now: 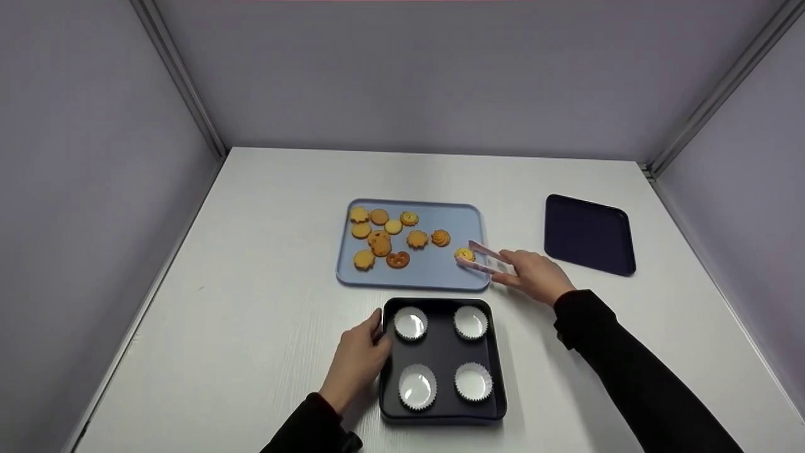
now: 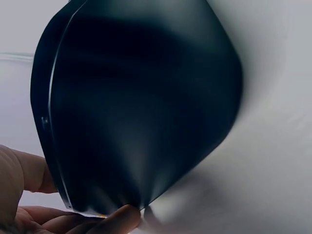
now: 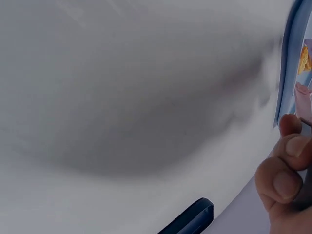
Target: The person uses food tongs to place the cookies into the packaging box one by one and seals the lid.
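Note:
My right hand (image 1: 536, 275) holds pale pink tongs (image 1: 481, 268) over the right end of a light blue tray (image 1: 434, 277). Between the tips of the tongs lies a round yellow cookie (image 1: 465, 254); whether they touch it on both sides I cannot tell. In the right wrist view, fingers (image 3: 285, 184) curl at the tongs (image 3: 302, 100). With its thumb at the rim, my left hand (image 1: 357, 360) grips the left side of a dark square baking pan (image 1: 442, 358). The pan's dark outer wall (image 2: 141, 107) fills much of the left wrist view.
White fluted paper cups (image 1: 417, 387) stand in the pan, one near each corner. Several cookies, among them a pretzel-shaped one (image 1: 397, 260), lie toward the blue tray's left side. A dark navy tray (image 1: 588, 234) is at the right on the white table (image 1: 251, 283).

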`<state>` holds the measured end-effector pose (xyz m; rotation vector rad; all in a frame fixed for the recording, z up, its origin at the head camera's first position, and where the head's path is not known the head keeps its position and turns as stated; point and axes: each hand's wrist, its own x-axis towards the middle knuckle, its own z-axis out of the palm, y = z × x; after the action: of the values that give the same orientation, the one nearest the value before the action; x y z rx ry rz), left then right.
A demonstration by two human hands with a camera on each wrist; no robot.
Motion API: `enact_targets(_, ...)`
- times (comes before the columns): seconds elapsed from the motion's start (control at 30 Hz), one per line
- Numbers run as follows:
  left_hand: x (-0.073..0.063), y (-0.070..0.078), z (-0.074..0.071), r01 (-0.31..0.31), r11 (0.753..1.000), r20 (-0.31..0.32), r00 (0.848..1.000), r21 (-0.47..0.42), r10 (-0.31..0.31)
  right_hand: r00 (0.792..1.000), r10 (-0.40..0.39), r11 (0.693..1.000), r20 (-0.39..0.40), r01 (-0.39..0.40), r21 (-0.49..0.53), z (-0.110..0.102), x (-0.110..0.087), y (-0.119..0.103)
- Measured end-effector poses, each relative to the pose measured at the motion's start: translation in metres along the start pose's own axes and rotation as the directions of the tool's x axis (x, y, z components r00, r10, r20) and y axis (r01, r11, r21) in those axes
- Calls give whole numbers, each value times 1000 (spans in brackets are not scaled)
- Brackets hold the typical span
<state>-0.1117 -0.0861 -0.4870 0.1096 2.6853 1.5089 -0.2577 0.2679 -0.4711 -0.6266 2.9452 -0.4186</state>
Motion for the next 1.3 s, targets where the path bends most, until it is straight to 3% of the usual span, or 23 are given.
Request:
enact_targets(0.5, 5, 3, 0, 20, 1000, -33, 999, 17, -19, 983, -132, 991, -125, 127, -47, -1, -10, 5)
enact_targets(0.7, 6, 2, -2, 26, 999, -54, 998, 19, -25, 959, -217, 973, -180, 227, 36, -14, -19, 4)
enact_targets(0.93, 8, 1, -5, 33, 999, -65, 997, 12, -32, 945, -321, 931, -59, 326, 166, -41, -34, -5)
enact_targets(1.17, 8, 0, -5, -2, 1000, -65, 998, 29, 3, 933, -331, 923, 140, 289, 252, -61, -45, -20)
enact_targets(1.3, 9, -1, -5, 4, 1000, -64, 998, 25, -2, 920, -332, 930, 207, 282, 238, -67, -46, -26)
